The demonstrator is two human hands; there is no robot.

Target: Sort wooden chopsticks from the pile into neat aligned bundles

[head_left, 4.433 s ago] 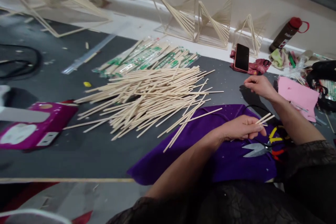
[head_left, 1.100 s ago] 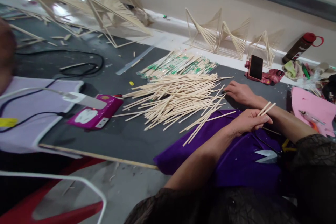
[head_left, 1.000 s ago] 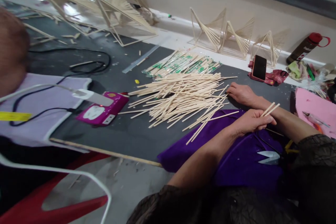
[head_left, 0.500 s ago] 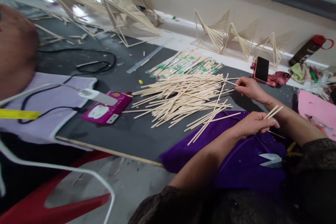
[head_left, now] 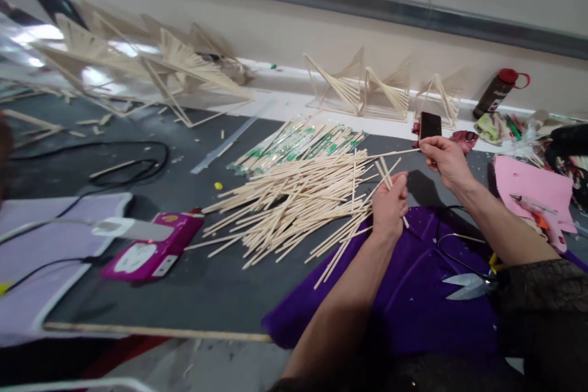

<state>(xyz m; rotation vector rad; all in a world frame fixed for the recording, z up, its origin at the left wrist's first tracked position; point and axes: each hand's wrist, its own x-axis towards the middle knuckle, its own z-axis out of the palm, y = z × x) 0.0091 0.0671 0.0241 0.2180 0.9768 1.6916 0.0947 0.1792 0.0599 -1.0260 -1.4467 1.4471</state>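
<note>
The curled left hand (head_left: 390, 201) is gripping several sticks (head_left: 387, 177); the right hand (head_left: 445, 160), farther from the pile (head_left: 298, 199), is pinching one stick (head_left: 395, 153) by its end. The pile is lying leftward, lengthwise toward both, back from the worktop's (head_left: 206, 306) front edge.

Dark brownish sleeve (head_left: 546, 288), loose, faint crackled line pattern; forearms (head_left: 337, 309) bare.

The loose sticks (head_left: 298, 196) look like pale, matt wood, while the packets (head_left: 296, 144) have clear, glossy plastic wrapping. Matt, creased purple cloth (head_left: 427, 282) contrasts with smooth metal scissor blades (head_left: 473, 283) and a shiny magenta plastic socket block (head_left: 158, 248).
</note>
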